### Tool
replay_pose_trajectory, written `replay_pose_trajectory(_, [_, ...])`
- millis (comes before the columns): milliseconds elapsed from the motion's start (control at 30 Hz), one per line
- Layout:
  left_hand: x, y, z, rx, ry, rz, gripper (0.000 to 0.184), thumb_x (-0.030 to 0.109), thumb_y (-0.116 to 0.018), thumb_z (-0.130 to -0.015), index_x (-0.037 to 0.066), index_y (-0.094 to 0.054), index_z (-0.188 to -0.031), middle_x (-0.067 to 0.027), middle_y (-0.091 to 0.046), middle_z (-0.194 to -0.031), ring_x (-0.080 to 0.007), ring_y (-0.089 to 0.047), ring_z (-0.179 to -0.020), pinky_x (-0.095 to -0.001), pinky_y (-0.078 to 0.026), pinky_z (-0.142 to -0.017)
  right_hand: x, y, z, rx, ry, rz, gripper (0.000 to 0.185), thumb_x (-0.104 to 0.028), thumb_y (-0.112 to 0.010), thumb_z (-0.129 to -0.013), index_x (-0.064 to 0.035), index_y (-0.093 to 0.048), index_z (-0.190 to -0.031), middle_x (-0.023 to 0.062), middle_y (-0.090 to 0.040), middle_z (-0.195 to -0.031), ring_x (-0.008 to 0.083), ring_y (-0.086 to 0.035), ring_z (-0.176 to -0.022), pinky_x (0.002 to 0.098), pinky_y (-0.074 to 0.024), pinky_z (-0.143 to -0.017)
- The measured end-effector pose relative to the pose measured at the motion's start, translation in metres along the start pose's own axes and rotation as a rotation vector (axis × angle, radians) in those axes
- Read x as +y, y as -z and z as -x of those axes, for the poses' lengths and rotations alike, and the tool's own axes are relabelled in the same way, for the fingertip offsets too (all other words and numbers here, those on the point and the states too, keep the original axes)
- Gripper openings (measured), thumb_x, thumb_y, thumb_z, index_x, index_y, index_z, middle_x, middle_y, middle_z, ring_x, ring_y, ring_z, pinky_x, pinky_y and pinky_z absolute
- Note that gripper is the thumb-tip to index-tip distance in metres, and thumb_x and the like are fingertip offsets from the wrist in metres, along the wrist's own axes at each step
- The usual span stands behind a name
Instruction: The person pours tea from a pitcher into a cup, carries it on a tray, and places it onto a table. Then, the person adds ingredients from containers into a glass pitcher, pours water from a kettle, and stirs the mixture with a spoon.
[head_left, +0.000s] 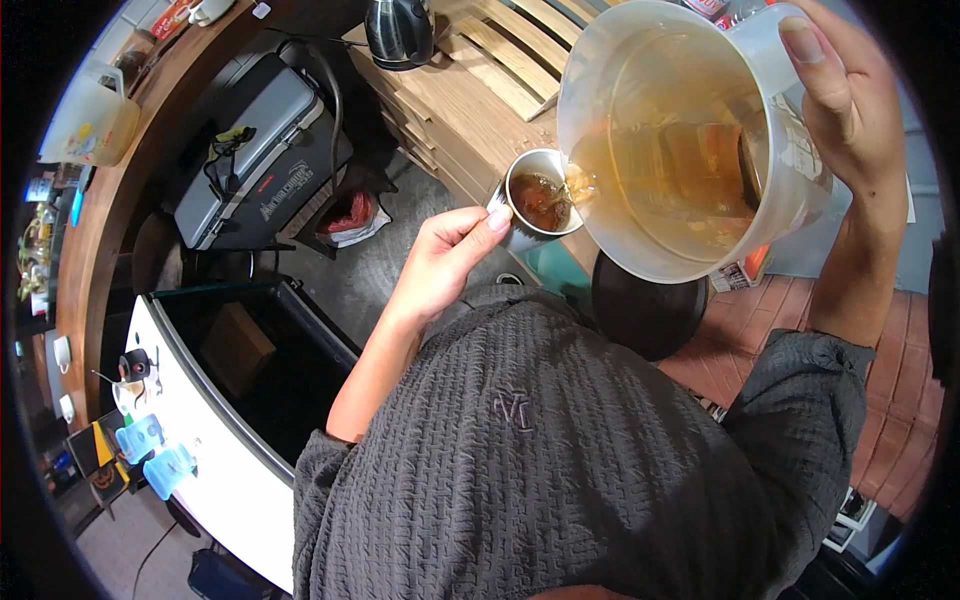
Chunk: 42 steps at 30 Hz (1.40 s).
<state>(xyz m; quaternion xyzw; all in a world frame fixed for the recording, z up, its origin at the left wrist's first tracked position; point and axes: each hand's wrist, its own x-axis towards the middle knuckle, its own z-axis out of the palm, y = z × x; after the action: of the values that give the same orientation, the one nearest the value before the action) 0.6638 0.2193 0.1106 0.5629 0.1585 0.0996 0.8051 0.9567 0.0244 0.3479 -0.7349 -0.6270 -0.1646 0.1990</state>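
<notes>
A small silvery cup (522, 238) is held out over the floor by the wooden counter. My left hand (452, 258) is closed around its near side, with the thumb at the rim. Dark brown liquid (538, 205) stands inside the cup. My right hand (848, 100) grips the handle of a large translucent plastic pitcher (605, 60), tipped toward the cup. Amber liquid (640, 170) lies in the pitcher, and a stream (580, 186) runs over its lip into the cup. The fingers behind the pitcher handle are partly hidden.
A black kettle (398, 32) and a wooden slatted rack (500, 50) stand on the counter (470, 95) ahead. Below the pitcher is a round dark seat (645, 310). At left are a grey hard case (255, 150) and a white cabinet (235, 480) with an open dark top.
</notes>
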Motion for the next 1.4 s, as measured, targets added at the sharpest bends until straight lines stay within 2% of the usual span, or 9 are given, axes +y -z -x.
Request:
replay_pose_trajectory(133, [-0.006, -0.002, -0.003, -0.01, -0.003, 0.05, 0.037, 0.029, -0.061, -0.097, 0.003, -0.06, -0.07, 0.0105, -0.042, -0.067, -0.0017, -0.033, -0.065, -0.0215, -0.028, -0.057, -0.004, 0.001, 0.0, 0.004, -0.002, 0.002, 0.052, -0.043, -0.053, -0.09, 0.0076, -0.062, -0.082, 0.0076, -0.055, -0.059, 0.0137, -0.051, -0.053, 0.0292, -0.0402, -0.049])
replay_pose_trajectory(200, [-0.011, -0.005, -0.005, -0.006, -0.002, 0.04, 0.031, 0.03, -0.06, -0.097, 0.007, -0.06, -0.075, 0.0098, -0.039, -0.064, -0.0034, -0.03, -0.06, -0.023, -0.024, -0.054, -0.014, -0.002, -0.002, 0.006, -0.002, 0.004, 0.052, -0.043, -0.053, -0.09, 0.0076, -0.062, -0.082, 0.0077, -0.055, -0.059, 0.0138, -0.051, -0.053, 0.0292, -0.0402, -0.049])
replay_pose_trajectory(467, [-0.018, -0.014, -0.005, -0.016, -0.021, 0.048, 0.032, 0.029, -0.06, -0.097, 0.008, -0.058, -0.073, 0.0094, -0.039, -0.065, -0.0039, -0.03, -0.061, -0.0233, -0.024, -0.055, 0.0, 0.003, 0.001, 0.011, 0.006, 0.004, 0.052, -0.043, -0.054, -0.09, 0.0075, -0.062, -0.081, 0.0078, -0.055, -0.059, 0.0138, -0.051, -0.053, 0.0293, -0.0403, -0.049])
replay_pose_trajectory(533, [-0.018, -0.017, -0.005, -0.007, -0.013, 0.058, 0.032, 0.029, -0.06, -0.097, 0.008, -0.058, -0.073, 0.0094, -0.039, -0.065, -0.004, -0.03, -0.061, -0.0233, -0.024, -0.055, -0.025, -0.007, -0.01, 0.014, 0.007, 0.005, 0.052, -0.043, -0.054, -0.09, 0.0075, -0.062, -0.081, 0.0078, -0.055, -0.058, 0.0138, -0.051, -0.053, 0.0293, -0.0403, -0.049])
replay_pose_trajectory(800, [-0.019, -0.019, -0.008, 0.003, -0.013, 0.035, 0.034, 0.03, -0.059, -0.097, 0.008, -0.055, -0.071, 0.0092, -0.038, -0.065, -0.0043, -0.03, -0.061, -0.0235, -0.024, -0.055, 0.0, 0.002, -0.001, 0.02, 0.01, 0.0, 0.052, -0.043, -0.054, -0.089, 0.0074, -0.062, -0.08, 0.0079, -0.055, -0.058, 0.0139, -0.051, -0.052, 0.0293, -0.0404, -0.049])
replay_pose_trajectory(1000, [-0.017, -0.023, -0.01, 0.035, 0.001, 0.059, 0.035, 0.03, -0.059, -0.098, 0.009, -0.054, -0.069, 0.0091, -0.038, -0.065, -0.0043, -0.029, -0.061, -0.0236, -0.024, -0.055, -0.03, -0.012, -0.015, 0.022, 0.012, 0.0, 0.052, -0.043, -0.054, -0.089, 0.0073, -0.062, -0.08, 0.008, -0.055, -0.058, 0.014, -0.051, -0.052, 0.0294, -0.0405, -0.048])
replay_pose_trajectory(1333, [-0.015, -0.025, -0.016, 0.029, -0.037, 0.075, 0.035, 0.028, -0.059, -0.098, 0.008, -0.054, -0.07, 0.0091, -0.038, -0.065, -0.0043, -0.03, -0.061, -0.0238, -0.024, -0.055, -0.022, -0.011, -0.014, 0.029, 0.007, -0.001, 0.052, -0.043, -0.054, -0.089, 0.0072, -0.062, -0.079, 0.0081, -0.056, -0.057, 0.014, -0.051, -0.051, 0.0295, -0.0407, -0.048])
replay_pose_trajectory(1400, [-0.021, -0.018, -0.019, -0.035, -0.045, 0.101, 0.032, 0.027, -0.06, -0.098, 0.0, -0.065, -0.081, 0.0093, -0.05, -0.071, -0.0015, -0.037, -0.068, -0.0207, -0.032, -0.059, -0.018, -0.011, -0.014, 0.031, 0.005, 0.0, 0.052, -0.043, -0.054, -0.089, 0.0072, -0.062, -0.079, 0.0081, -0.056, -0.057, 0.0141, -0.051, -0.051, 0.0295, -0.0407, -0.048])
